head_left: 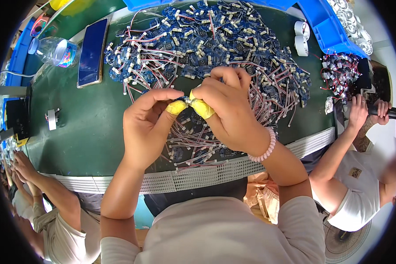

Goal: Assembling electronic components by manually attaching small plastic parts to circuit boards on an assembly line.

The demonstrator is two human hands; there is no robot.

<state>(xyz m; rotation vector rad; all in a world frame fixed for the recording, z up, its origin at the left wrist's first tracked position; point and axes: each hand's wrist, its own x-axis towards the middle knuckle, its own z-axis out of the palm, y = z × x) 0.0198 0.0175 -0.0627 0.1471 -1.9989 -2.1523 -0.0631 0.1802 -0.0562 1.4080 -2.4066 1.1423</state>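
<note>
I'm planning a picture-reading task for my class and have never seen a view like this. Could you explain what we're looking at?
There is no machine here. The single picture comes from a wide fisheye camera worn on the head of a person, looking down, so straight edges look curved. In the middle, their left hand and right hand, with yellow coverings on some digits, pinch a small part, mostly hidden. The green tabletop bears a heap of blue circuit boards with red-and-white wires. On its left lie a phone and a clear bottle. Arms at both sides belong to other people.
</note>
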